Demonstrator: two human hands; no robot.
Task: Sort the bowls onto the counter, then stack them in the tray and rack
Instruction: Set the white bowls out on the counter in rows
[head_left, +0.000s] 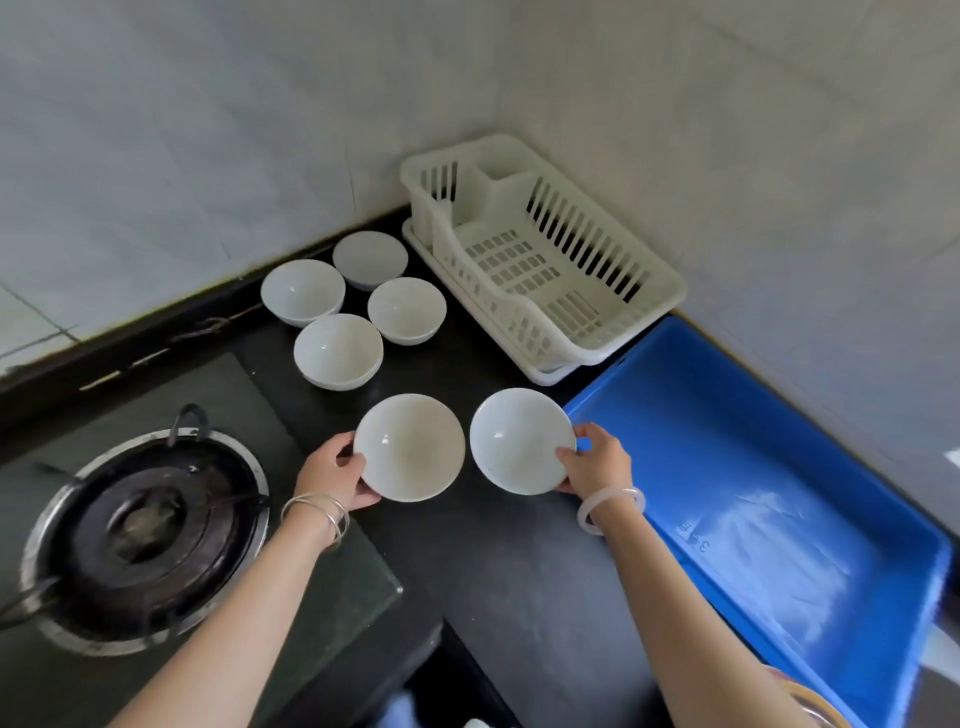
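Gripped by the rim: one white bowl (410, 447) in the left hand (335, 475), a second bowl (522, 441) in the right hand (595, 462). Beyond the left hand four bowls (337, 351) are set; rack (540, 260) beyond the right, blue tray (753, 467) just beside it.

I read the bowls (338, 351) as glossy white glaze; the rack (509, 301) is matt cream plastic; the tray (753, 467) smooth blue plastic (sheen streaked whitish); the counter (519, 571) dark, smooth; the burner ring (119, 647) dull metal.
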